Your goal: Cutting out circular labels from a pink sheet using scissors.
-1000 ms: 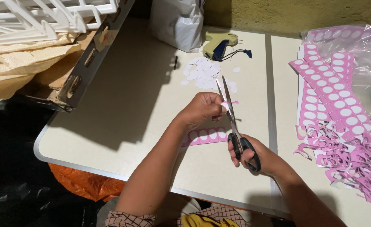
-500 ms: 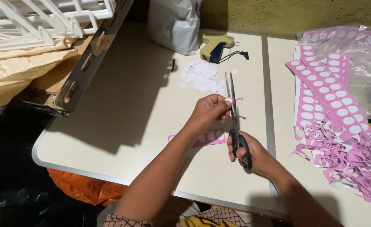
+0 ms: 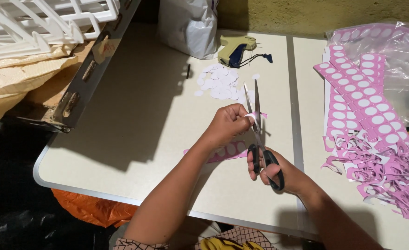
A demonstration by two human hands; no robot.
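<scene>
The right hand (image 3: pixel 278 169) grips black-handled scissors (image 3: pixel 259 134), blades slightly parted around a pink strip (image 3: pixel 223 152). Just left of the scissors, the left hand (image 3: pixel 227 124) has its fingers (image 3: pixel 247 118) pinched shut on the strip's end. Beyond the scissors, white paper circles (image 3: pixel 219 82) lie on the table (image 3: pixel 139 120).

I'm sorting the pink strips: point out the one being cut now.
The pink strip in the left hand, meeting the scissors; the other strips lie stacked untouched at the table's right side.

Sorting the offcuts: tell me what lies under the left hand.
Under the left hand lies a pink strip with white circles, on the table. Its upper end is hidden by the hand.
</scene>
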